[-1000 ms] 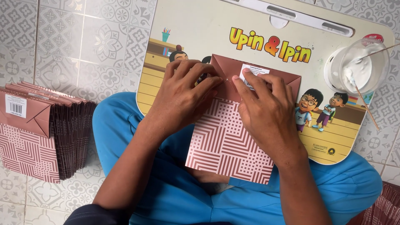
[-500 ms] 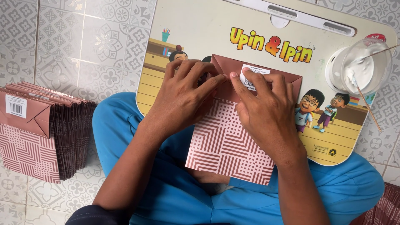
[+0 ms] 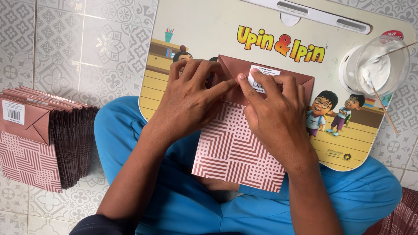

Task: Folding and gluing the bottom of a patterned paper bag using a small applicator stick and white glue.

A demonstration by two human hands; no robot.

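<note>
A flat paper bag (image 3: 237, 152) with a maroon and white line pattern lies on a cartoon-printed lap desk (image 3: 204, 30) across my knees. Its plain brown folded bottom flaps (image 3: 300, 82) point away from me and carry a small white barcode sticker (image 3: 264, 72). My left hand (image 3: 191, 98) presses flat on the left flap, fingertips at the centre fold. My right hand (image 3: 274, 111) presses on the right flap, with its fingertips on the sticker's lower edge. The two index fingertips almost touch.
A stack of several finished patterned bags (image 3: 39, 139) lies on the tiled floor (image 3: 87, 48) at my left. A clear cup of white glue (image 3: 381, 65) with a thin stick (image 3: 383, 104) stands on the desk's right corner. More patterned paper (image 3: 400, 217) shows at bottom right.
Both hands stay pressed on the folded flaps; the fingers shift only slightly along the centre fold. The bag has not moved.
</note>
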